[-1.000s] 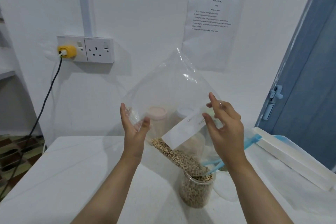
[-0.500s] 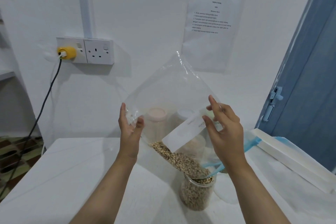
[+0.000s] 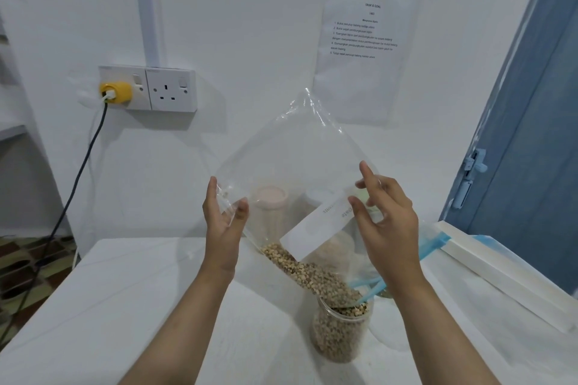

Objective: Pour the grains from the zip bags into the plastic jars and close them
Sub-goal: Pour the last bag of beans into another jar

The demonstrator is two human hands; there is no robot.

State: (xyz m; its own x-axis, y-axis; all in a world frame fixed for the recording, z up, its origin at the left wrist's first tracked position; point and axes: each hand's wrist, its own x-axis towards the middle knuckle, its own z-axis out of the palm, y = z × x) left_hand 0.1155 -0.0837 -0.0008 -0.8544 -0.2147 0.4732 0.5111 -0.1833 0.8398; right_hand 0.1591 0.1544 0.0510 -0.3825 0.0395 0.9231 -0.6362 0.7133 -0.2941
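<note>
1. Left hand (image 3: 223,222): raised, thumb and fingers pinching one lower corner of the zip bag (image 3: 297,184); a few grains are trapped in that corner by the fingertips.
2. Right hand (image 3: 386,225): raised on the opposite side, thumb and fingers pinching the bag's edge next to its white label (image 3: 316,230); index finger extended upward.
3. Zip bag: clear, held tilted with its upper part empty and ballooned; blue zip mouth (image 3: 367,289) at the lowest point, resting in the jar's opening.
4. Grains (image 3: 308,273): pale, round; a sloping band lies along the bag's lower crease, running down into the mouth.
5. Plastic jar (image 3: 341,333): clear, upright on the white table (image 3: 125,306), lid off, filled nearly to the rim.
6. Further jars: one with a pink lid (image 3: 270,195) seen through the bag against the wall; others behind are blurred.
7. Step in hand, as judged: emptying the last grains. Advice: keep the mouth inside the rim, raise the left corner higher, and shake gently to free the trapped grains.
8. Risk, as judged: the jar is almost full; a fast pour could spill over onto the table, or the light jar could tip if the bag drags on it.
</note>
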